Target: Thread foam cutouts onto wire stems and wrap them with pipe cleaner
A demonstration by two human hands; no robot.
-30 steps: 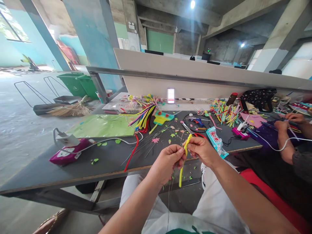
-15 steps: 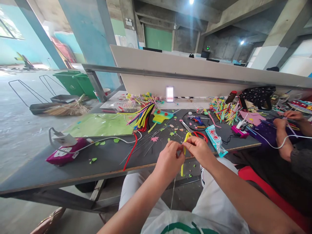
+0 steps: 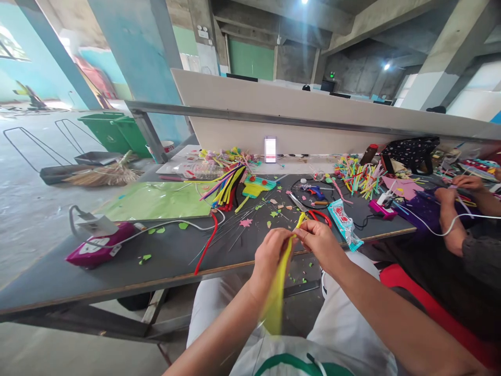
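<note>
A yellow fuzzy strip (image 3: 280, 284) runs between my two hands at the table's front edge; its lower part hangs over my lap, smeared by motion. My left hand (image 3: 271, 259) is closed on it, fingers bent. Close on the right, my right hand (image 3: 319, 244) pinches the strip's upper part, whose tip shows above the fingers. Just beyond my right hand lie scissors (image 3: 321, 216) with red handles. To their right is a blue and white packet (image 3: 345, 225).
The dark table (image 3: 164, 266) bears a green sheet (image 3: 156, 201), purple packs, a red strip (image 3: 206, 244), bundled coloured strips (image 3: 230, 189), a blue glue gun (image 3: 315, 192) and scraps. A standing phone (image 3: 270, 150) is at the back. Another person's hands (image 3: 450, 198) work at the right.
The yellow strip's lower part has swung left and down and is blurred. Both hands stay close together, with my left hand slightly lower. The whole view has shifted a little.
</note>
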